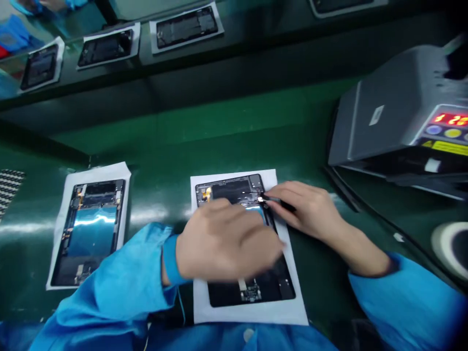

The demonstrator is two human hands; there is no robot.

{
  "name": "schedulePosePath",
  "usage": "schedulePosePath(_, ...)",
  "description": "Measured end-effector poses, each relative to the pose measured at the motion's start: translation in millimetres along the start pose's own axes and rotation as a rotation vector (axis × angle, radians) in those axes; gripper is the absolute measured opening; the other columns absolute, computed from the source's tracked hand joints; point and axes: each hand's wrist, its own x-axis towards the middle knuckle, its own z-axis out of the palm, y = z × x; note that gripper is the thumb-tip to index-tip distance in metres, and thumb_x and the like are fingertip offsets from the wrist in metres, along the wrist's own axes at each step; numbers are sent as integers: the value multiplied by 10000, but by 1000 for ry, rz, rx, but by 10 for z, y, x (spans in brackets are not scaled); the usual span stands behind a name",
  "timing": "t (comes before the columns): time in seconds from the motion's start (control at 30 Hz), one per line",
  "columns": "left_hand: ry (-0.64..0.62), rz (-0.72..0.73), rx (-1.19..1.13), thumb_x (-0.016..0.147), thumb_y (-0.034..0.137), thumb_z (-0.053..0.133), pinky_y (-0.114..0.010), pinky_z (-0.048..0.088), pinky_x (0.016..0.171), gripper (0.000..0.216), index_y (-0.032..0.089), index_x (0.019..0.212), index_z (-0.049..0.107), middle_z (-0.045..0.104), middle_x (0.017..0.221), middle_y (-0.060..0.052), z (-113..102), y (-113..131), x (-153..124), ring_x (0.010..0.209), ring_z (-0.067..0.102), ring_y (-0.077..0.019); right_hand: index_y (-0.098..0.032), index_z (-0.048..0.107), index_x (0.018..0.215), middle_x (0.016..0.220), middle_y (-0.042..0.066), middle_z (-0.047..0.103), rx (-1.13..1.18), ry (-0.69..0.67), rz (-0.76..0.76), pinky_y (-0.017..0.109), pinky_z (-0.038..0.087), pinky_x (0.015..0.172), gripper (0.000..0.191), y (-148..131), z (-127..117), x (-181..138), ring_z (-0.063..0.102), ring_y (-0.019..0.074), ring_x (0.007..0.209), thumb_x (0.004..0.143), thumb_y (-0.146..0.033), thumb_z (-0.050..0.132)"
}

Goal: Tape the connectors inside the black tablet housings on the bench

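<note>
An opened tablet (252, 292), its inner parts showing, lies on a white sheet (203, 312) in front of me. My left hand (228, 241) is blurred and hovers over its middle, hiding much of the inside. Its fingers look curled together; whatever they may hold is hidden. At the tablet's upper right edge my right hand (303, 207) pinches with thumb and forefinger. Something small and dark shows at those fingertips, too small to name. A blue band (171, 261) with a thin cord circles my left wrist.
Another opened tablet (93, 234) lies on a white sheet at left. Several more rest along the raised shelf (234, 44). On the right stand a grey machine (391, 112) with a red display, a black cable (383, 219) and a white roll (444, 243). A person's hand (53, 5) shows top left.
</note>
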Motion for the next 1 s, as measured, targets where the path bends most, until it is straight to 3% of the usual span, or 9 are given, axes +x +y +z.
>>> schedulePosePath(0.13, -90, -23, 171, 925, 407, 484, -311, 433, 550, 309, 161, 770, 587, 586, 706, -40, 557, -394, 209, 631, 572, -187, -180, 622, 1054, 990, 74, 663, 43, -17, -7, 336, 498, 753, 211, 80, 12, -15, 616, 205, 867, 957, -278, 463)
schedulePosePath(0.23, -122, -75, 113, 917, 377, 501, -326, 466, 602, 264, 154, 813, 595, 588, 740, -49, 740, -485, 209, 668, 575, -201, -158, 622, 1056, 977, 84, 654, 73, -7, -24, 338, 496, 725, 235, 122, 2, 20, 605, 208, 843, 961, -303, 462)
schedulePosePath(0.57, -145, -100, 15, 904, 295, 499, -349, 499, 623, 205, 145, 804, 596, 596, 758, -63, 768, -496, 328, 698, 574, -215, -131, 627, 1078, 991, 110, 617, 152, -64, -34, 367, 483, 722, 270, 202, 3, 16, 552, 219, 835, 952, -290, 449)
schedulePosePath(1.0, -116, -131, -38, 886, 212, 484, -350, 499, 627, 189, 138, 754, 597, 590, 726, -61, 805, -509, 332, 684, 570, -211, -92, 605, 1145, 988, 110, 604, -111, -165, -87, 368, 452, 702, 329, 94, -41, 61, 536, 233, 842, 952, -305, 445)
